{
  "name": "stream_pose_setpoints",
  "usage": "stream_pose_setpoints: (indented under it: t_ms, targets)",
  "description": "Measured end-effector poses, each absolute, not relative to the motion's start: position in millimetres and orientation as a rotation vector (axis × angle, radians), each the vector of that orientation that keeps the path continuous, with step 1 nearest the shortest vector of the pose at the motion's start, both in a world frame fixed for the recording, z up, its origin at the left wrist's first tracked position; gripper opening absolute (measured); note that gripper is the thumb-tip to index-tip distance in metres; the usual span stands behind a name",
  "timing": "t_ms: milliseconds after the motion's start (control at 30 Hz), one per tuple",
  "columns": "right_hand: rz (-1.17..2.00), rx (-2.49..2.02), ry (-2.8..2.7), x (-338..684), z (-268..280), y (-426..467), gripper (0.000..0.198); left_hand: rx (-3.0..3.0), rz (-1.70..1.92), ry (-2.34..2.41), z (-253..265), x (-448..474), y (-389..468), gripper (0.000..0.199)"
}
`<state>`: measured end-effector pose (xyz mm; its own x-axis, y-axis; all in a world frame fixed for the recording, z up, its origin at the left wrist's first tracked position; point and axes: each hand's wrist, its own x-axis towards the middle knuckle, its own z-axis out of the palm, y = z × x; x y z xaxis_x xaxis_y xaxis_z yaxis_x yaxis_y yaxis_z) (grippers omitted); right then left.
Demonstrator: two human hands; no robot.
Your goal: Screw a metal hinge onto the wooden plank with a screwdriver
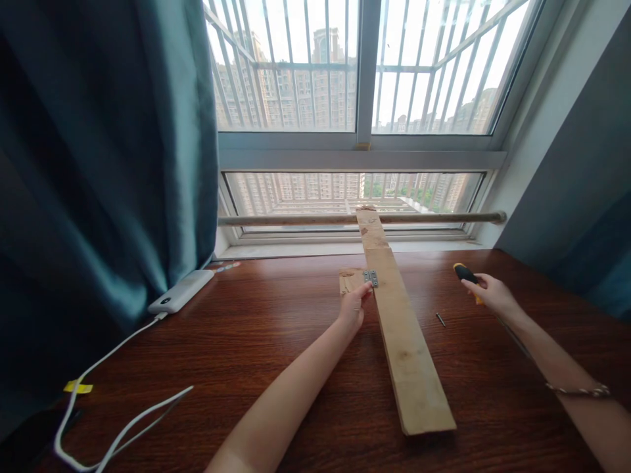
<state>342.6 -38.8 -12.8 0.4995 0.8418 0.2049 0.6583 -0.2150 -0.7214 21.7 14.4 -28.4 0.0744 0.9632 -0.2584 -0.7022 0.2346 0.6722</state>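
Observation:
A long pale wooden board (407, 341) lies lengthwise on the table, its far part reaching toward the window rail. Beside its left edge is a short wooden piece (349, 281), and a metal hinge (370, 278) spans the two. My left hand (353, 307) is closed at the hinge, thumb and finger pressed on its near edge. In my right hand (495, 299), off to the right, is a screwdriver (464, 272) gripped by its black and yellow handle. Its shaft points back under my forearm. A small screw (440, 319) rests between the board and that hand.
A white power bank (181, 291) with a white cable (118, 348) sits at the left by a blue curtain (167, 131). Behind the dark wood table (276, 295), a horizontal rail (296, 221) crosses the window. A yellow tag (77, 387) is at the lower left.

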Motion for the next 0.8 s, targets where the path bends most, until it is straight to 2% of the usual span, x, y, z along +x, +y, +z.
stream_pose_setpoints:
  t_ms: [133,267,800]
  targets:
    - [0.069,-2.232,-1.411,367.7,-49.4,-48.6,0.046,0.414,1.317,0.718,-28.7,20.6,13.4,0.020]
    - [-0.014,-2.391,-1.502,371.6,-58.8,-54.8,0.053,0.393,1.310,0.668,-30.6,18.4,14.9,0.010]
    - [-0.110,-2.475,-1.550,384.7,-77.0,-50.3,0.056,0.388,1.300,0.657,-36.9,16.4,19.9,0.011]
